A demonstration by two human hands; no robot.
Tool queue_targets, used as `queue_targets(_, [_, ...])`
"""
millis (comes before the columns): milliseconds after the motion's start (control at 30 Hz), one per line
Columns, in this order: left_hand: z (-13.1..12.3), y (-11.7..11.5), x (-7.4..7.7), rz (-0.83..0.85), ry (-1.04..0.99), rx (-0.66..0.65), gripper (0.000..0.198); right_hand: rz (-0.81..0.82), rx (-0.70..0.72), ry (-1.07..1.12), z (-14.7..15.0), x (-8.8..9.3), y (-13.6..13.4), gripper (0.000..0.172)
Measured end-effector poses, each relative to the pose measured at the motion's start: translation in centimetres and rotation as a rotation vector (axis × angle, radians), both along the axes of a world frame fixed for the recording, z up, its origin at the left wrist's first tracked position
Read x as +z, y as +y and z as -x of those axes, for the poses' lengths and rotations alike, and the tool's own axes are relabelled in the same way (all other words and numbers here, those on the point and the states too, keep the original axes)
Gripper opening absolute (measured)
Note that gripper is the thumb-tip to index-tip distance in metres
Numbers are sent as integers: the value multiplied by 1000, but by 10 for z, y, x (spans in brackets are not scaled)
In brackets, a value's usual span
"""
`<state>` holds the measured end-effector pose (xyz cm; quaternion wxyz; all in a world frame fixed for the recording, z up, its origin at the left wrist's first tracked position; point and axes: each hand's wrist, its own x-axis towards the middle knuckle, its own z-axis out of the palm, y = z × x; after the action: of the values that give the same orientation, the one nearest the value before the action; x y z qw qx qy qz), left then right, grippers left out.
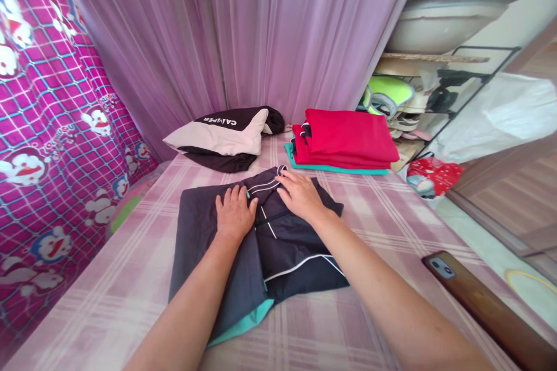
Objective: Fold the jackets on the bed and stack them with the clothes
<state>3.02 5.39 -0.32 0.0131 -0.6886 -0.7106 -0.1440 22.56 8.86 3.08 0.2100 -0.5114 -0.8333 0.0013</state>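
A dark grey jacket (300, 249) with white piping and a teal lining lies partly folded on the checked cloth in front of me. My left hand (235, 214) rests flat on its folded-over left panel, fingers spread, just beside the collar. At the collar's right end, the fingertips of my right hand (300, 191) touch the white-edged fabric, with the thumb apart from the fingers. Teal lining (248, 322) shows along the bottom edge of the folded panel.
Behind the jacket lie a black-and-white garment (230, 133) and a folded red and teal stack (348, 142). A phone (483, 304) lies at the right edge of the checked cloth (108, 284). Purple curtains (265, 35) hang behind; a rack (474, 98) stands at right.
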Motion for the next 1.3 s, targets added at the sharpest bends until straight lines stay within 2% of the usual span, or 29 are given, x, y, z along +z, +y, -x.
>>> queue_targets(133, [0,-1,0,-8,-17,7,58,25,1,-146,18,6,47,46])
queue_targets(267, [0,0,0,6,-49,13,59,84,51,-246,6,-3,72,41])
queue_targets(367, [1,1,1,20,-63,18,61,71,57,-205,-9,-17,71,38])
queue_targets(500, [0,1,2,61,-40,14,56,80,-20,-86,-18,-31,67,40])
queue_targets(567, [0,2,3,80,-30,11,52,126,-76,-46,-14,-28,69,38])
queue_targets(667, [-1,2,4,92,-32,14,50,134,-131,-35,3,-12,75,36])
queue_targets(800, [-2,1,4,76,-29,5,50,57,-43,-19,35,1,76,41])
queue_targets(867, [-1,1,4,75,-23,2,50,121,-9,-77,45,-3,75,49])
queue_targets(967, [-1,0,6,93,-16,3,50,288,-48,-195,48,-19,73,58])
queue_targets(1100, [-2,0,7,92,-3,6,50,343,-106,-251,42,-34,75,63])
queue_targets(1200, [-3,-1,7,90,7,18,50,378,-116,-262,44,-30,76,63])
queue_targets(1300, [-4,-1,7,94,14,22,51,413,-105,-223,42,-16,69,63])
